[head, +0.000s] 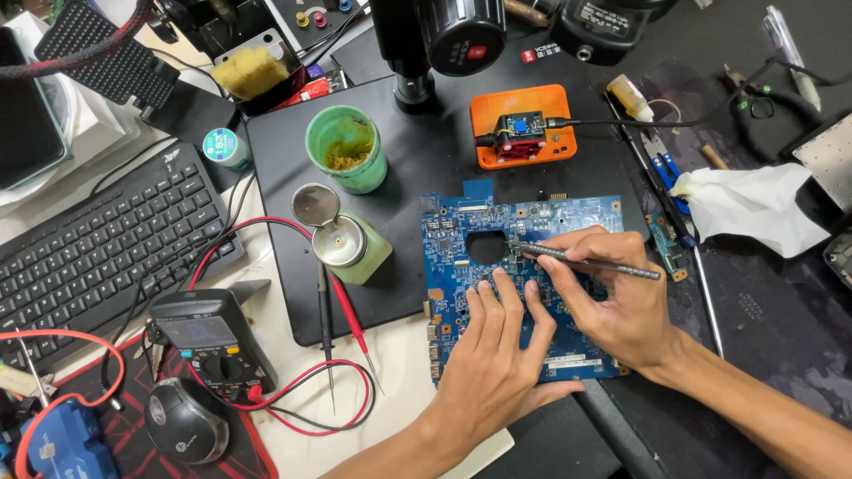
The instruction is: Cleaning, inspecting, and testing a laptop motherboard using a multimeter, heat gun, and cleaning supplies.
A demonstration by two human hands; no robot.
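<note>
a: why is the left hand (497,355) spread flat on the blue circuit board (524,222)?

b: to steady it mid-bench, while the right hand (612,306) pinches metal tweezers (590,263) near its cutout.

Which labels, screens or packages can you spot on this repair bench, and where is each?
Multimeter screen: grey rectangle, lower left, beside the mouse.
Round tin label: teal and white, above the keyboard.
Red label: small square on the black microscope barrel, top centre.
</note>
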